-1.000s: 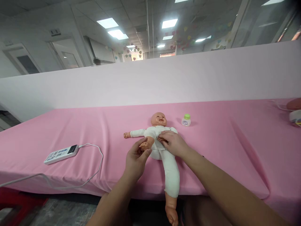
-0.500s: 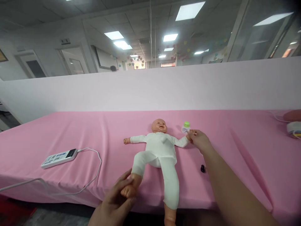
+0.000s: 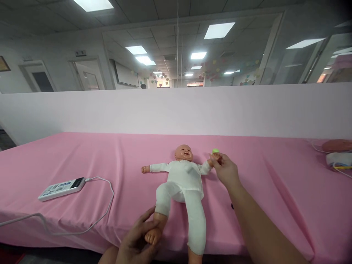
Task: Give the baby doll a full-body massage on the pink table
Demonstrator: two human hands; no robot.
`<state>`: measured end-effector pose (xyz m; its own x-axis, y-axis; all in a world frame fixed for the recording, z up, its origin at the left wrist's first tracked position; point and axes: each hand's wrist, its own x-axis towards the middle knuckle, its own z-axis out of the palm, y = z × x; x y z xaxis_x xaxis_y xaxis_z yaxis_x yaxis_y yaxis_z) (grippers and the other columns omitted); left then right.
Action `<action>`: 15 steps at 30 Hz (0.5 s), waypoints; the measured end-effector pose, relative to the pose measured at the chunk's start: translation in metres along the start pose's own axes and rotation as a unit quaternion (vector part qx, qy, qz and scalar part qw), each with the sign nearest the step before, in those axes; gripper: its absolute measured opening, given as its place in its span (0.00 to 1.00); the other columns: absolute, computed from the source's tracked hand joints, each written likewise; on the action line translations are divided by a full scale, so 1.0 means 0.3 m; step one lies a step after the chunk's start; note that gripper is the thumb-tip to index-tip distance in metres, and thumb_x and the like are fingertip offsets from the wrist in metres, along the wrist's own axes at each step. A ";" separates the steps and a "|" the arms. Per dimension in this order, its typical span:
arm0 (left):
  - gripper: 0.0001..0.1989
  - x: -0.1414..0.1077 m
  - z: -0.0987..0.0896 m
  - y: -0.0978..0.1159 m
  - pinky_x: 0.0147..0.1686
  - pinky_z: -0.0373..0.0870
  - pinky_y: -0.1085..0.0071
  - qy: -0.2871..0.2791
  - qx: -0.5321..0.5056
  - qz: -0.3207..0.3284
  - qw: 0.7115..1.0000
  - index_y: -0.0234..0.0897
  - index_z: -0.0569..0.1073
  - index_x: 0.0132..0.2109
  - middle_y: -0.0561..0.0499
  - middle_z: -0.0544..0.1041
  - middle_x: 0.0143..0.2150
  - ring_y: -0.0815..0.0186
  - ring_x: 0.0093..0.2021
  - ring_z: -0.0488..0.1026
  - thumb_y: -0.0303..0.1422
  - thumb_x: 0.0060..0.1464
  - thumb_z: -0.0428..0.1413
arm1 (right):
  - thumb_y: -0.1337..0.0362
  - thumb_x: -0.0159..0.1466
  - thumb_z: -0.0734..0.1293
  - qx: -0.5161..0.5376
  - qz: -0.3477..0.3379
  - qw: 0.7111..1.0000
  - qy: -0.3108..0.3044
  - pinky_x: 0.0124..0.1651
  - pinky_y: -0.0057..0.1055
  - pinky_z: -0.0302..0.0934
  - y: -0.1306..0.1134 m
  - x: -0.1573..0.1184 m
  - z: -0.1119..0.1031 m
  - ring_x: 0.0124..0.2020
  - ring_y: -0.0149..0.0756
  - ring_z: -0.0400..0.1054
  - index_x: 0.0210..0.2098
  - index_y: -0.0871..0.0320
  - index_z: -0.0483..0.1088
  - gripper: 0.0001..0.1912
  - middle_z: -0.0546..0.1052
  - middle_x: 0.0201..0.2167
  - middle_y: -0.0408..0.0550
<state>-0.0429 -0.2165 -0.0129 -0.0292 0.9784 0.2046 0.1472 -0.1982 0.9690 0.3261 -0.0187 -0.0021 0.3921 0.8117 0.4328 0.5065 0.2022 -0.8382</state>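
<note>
A baby doll (image 3: 184, 176) with a white cloth body lies on its back on the pink sheet (image 3: 242, 154), head toward the wall. My left hand (image 3: 139, 236) is closed around its bent leg at the ankle, beside the bare foot. My right hand (image 3: 226, 169) pinches the doll's hand on the right side of the view, and that arm is slightly raised and bent. The doll's other arm stretches out flat to the left. Behind my right fingers only the green cap of a small bottle (image 3: 215, 150) shows. A small black object (image 3: 232, 206) is mostly hidden by my right forearm.
To the left lies a white power bank (image 3: 62, 189) with a white cable (image 3: 111, 198) curving over the table's front edge. At the far right are a brownish rounded item (image 3: 337, 145) and a white bundle (image 3: 338, 160). A white partition wall (image 3: 176, 112) with glass above runs behind.
My right hand has drawn the doll's arm slightly inward, now covering most of the bottle. The left hand keeps its hold on the ankle. The view has tilted up a little.
</note>
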 end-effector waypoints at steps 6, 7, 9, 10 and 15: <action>0.16 0.177 0.108 0.028 0.60 0.74 0.52 0.001 -0.038 0.091 0.995 0.42 0.85 0.45 0.37 0.75 0.64 0.41 0.70 0.66 0.33 0.46 0.70 | 0.60 0.67 0.67 -0.113 -0.254 0.952 -0.126 0.52 0.48 0.73 -0.098 -0.148 0.158 0.48 0.49 0.77 0.58 0.50 0.73 0.20 0.83 0.48 0.50; 0.17 0.208 0.125 0.029 0.61 0.74 0.52 -0.003 -0.050 0.091 0.995 0.41 0.85 0.47 0.37 0.75 0.65 0.42 0.70 0.66 0.32 0.47 0.70 | 0.62 0.68 0.66 -0.131 -0.295 0.936 -0.144 0.53 0.48 0.72 -0.105 -0.165 0.172 0.49 0.49 0.76 0.56 0.50 0.74 0.17 0.82 0.48 0.50; 0.19 0.259 0.154 0.026 0.61 0.74 0.52 -0.016 -0.087 0.078 0.993 0.40 0.83 0.48 0.38 0.72 0.67 0.44 0.68 0.69 0.33 0.47 0.70 | 0.66 0.68 0.65 -0.148 -0.347 0.910 -0.172 0.53 0.48 0.71 -0.117 -0.190 0.184 0.50 0.49 0.75 0.51 0.51 0.76 0.14 0.82 0.48 0.50; 0.20 0.278 0.165 0.024 0.60 0.74 0.53 -0.026 -0.106 0.066 0.992 0.40 0.83 0.49 0.38 0.70 0.69 0.44 0.67 0.70 0.33 0.47 0.70 | 0.67 0.68 0.65 -0.149 -0.356 0.905 -0.179 0.52 0.48 0.71 -0.122 -0.196 0.184 0.49 0.49 0.75 0.50 0.51 0.76 0.14 0.82 0.48 0.50; 0.20 0.279 0.153 0.016 0.58 0.76 0.53 -0.044 -0.139 0.047 0.988 0.39 0.82 0.48 0.38 0.70 0.69 0.44 0.67 0.70 0.33 0.46 0.71 | 0.62 0.67 0.67 -0.086 -0.266 0.947 -0.156 0.54 0.48 0.72 -0.112 -0.169 0.146 0.49 0.48 0.76 0.50 0.50 0.77 0.13 0.82 0.48 0.49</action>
<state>0.0007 -0.1328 0.0026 0.0600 0.9539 0.2942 -0.1316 -0.2846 0.9496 0.2555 -0.0427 -0.0104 -0.1866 0.7475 0.6375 0.6964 0.5584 -0.4508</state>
